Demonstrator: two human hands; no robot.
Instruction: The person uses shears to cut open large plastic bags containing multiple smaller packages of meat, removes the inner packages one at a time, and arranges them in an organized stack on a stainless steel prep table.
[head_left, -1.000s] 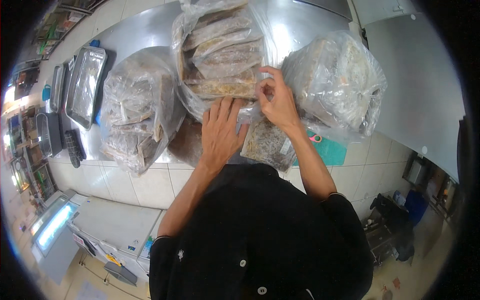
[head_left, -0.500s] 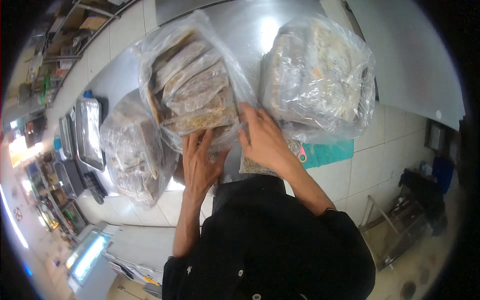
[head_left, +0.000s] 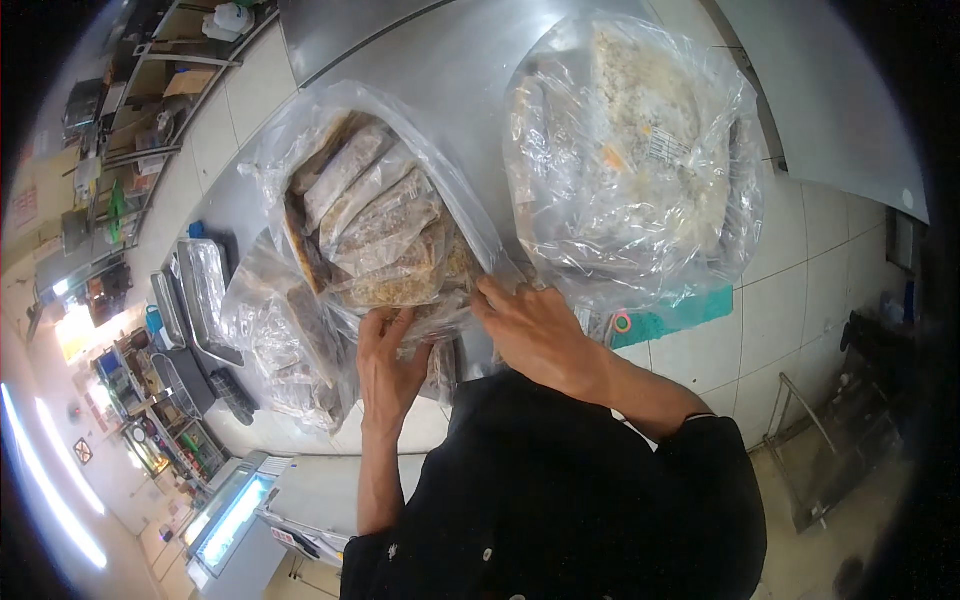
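Note:
A large clear plastic bag [head_left: 460, 205] lies open before me. Inside it stand several flat packets [head_left: 385, 215] of a brownish, crumbly-looking food, sealed in clear film and leaning in a row. At the bag's near edge, my left hand [head_left: 390, 370] has its fingers curled over the plastic, with the thumb pointing right. My right hand [head_left: 540, 330] pinches the bag's near right edge; its fingertips are partly hidden. Below the bag, between my hands, part of another packet [head_left: 441, 375] shows.
A bulging clear bag [head_left: 640, 170] of pale packets stands at the right, another filled bag [head_left: 285, 340] at the left. Metal trays [head_left: 205, 295] lie farther left on the steel table [head_left: 450, 60]. A green sheet [head_left: 685, 315] and a pink ring-shaped handle [head_left: 623, 322] are beside my right hand.
My view has shifted, so the bags sit differently in the picture. My left fingers, spread against the front packet before, are now curled at the bag's near edge. The right hand stays at the bag's edge.

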